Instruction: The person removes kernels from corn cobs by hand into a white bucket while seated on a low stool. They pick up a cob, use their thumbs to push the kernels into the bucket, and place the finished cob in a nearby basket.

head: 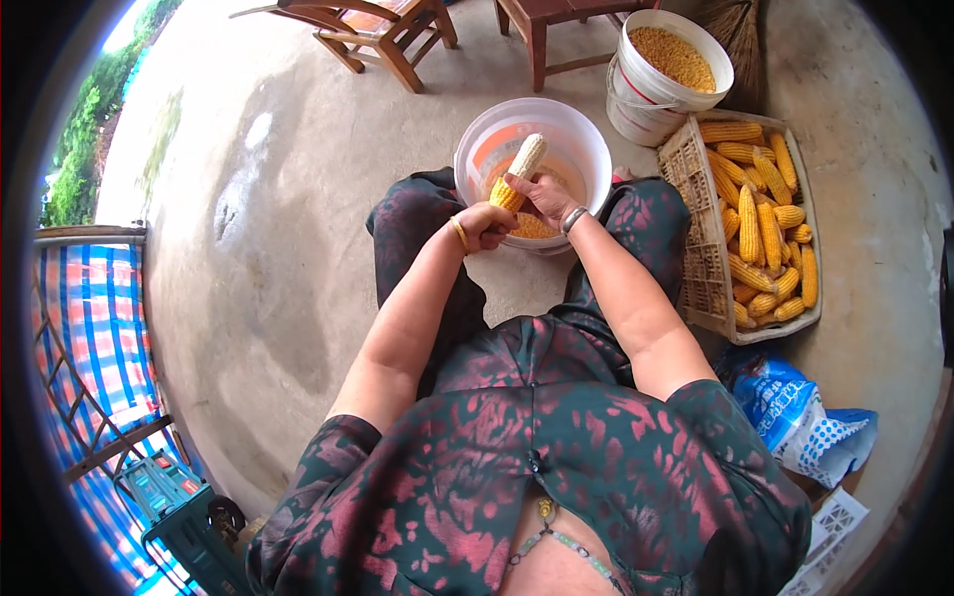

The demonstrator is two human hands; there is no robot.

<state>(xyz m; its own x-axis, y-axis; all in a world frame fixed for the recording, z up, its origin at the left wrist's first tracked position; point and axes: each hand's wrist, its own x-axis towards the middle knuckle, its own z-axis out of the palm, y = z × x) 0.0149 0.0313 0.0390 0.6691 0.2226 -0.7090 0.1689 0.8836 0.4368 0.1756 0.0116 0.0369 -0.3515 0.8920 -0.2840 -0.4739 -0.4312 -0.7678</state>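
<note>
My left hand (pixel 484 226) grips the lower end of a corn cob (pixel 530 153) and holds it tilted over a white plastic bucket (pixel 595 156). The cob's upper part is bare and pale, while yellow kernels still cover its lower part. Against the cob's right side lies my right hand (pixel 548 200), its thumb across the middle where bare cob meets kernels. Loose corn kernels (pixel 531 228) lie in the bottom of the bucket, which stands between my knees. My hands and the cob hide part of its inside.
To the right stands a plastic crate (pixel 697 246) of husked corn cobs (pixel 768 223). Behind it is a white bucket (pixel 633 112) full of kernels, beside a broom (pixel 734 52). A wooden chair (pixel 395 52) and a reddish-brown table (pixel 540 37) are ahead. A blue-and-white bag (pixel 790 417) lies at right.
</note>
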